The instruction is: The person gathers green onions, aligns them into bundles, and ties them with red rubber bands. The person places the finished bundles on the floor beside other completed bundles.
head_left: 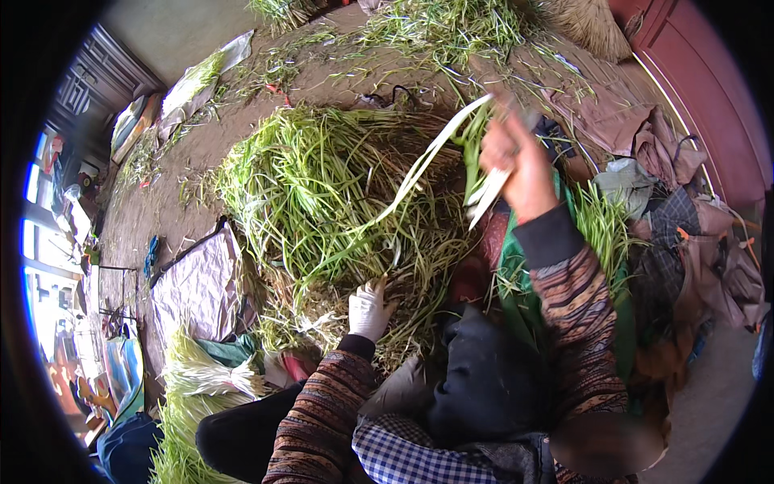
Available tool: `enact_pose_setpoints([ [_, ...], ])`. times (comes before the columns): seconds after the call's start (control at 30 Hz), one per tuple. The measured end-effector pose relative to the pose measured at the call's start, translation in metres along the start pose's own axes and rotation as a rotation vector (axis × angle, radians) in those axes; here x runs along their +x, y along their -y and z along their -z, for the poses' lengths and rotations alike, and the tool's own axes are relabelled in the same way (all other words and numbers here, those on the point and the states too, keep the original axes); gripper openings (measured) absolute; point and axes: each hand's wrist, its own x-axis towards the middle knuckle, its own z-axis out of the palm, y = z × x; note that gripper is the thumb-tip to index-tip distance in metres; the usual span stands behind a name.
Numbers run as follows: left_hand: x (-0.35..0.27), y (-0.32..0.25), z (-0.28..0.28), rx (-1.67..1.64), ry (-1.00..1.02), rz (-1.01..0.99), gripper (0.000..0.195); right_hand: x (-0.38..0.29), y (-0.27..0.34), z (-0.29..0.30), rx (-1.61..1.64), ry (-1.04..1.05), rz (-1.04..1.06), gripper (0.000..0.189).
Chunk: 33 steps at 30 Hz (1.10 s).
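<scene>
My right hand point(514, 160) is raised over the right side of the pile, blurred by motion. It is closed around several long stalks point(423, 164) with pale ends and green leaves, which look like allium greens. My left hand point(367, 311), in a white glove, rests at the near edge of a large heap of green stalks point(308, 193). Its fingers touch loose leaves and dry trimmings point(417, 327); whether they grip any is unclear. By my left knee lie tied bundles of cleaned stalks point(211, 378) with white ends.
Right of my right forearm, more greens point(601, 215) stand by a green sack point(514, 260). Crumpled cloths point(665, 212) lie farther right, near a red door point(713, 91). A pale sheet point(196, 290) is at left. Loose greens point(447, 30) and a straw broom point(589, 27) lie at the far side.
</scene>
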Motion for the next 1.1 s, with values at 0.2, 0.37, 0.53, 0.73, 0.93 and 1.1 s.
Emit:
enact_pose_setpoints([
  [0.2, -0.005, -0.013, 0.014, -0.018, 0.681, -0.138, 0.025, 0.02, 0.079, -0.018, -0.084, 0.023, 0.56, 0.037],
  [0.37, 0.006, -0.001, 0.083, -0.65, 0.896, 0.179, 0.01, -0.005, 0.032, 0.01, 0.024, -0.055, 0.224, 0.028],
  [0.53, -0.004, 0.06, 0.131, -1.95, 0.04, 0.413, 0.012, -0.02, -0.024, 0.013, 0.155, 0.094, -0.043, 0.036],
  [0.73, -0.013, 0.107, 0.076, -0.903, -0.016, 0.662, 0.014, -0.029, -0.075, -0.012, 0.078, -0.068, -0.264, 0.027],
  [0.93, -0.03, 0.125, 0.054, -0.541, -0.186, 0.618, 0.012, -0.045, -0.11, -0.013, 0.103, 0.052, -0.45, 0.022],
  [1.1, -0.031, 0.112, 0.062, -0.409, -0.354, 0.607, 0.008, -0.062, -0.139, -0.014, -0.008, 0.019, -0.651, 0.022],
])
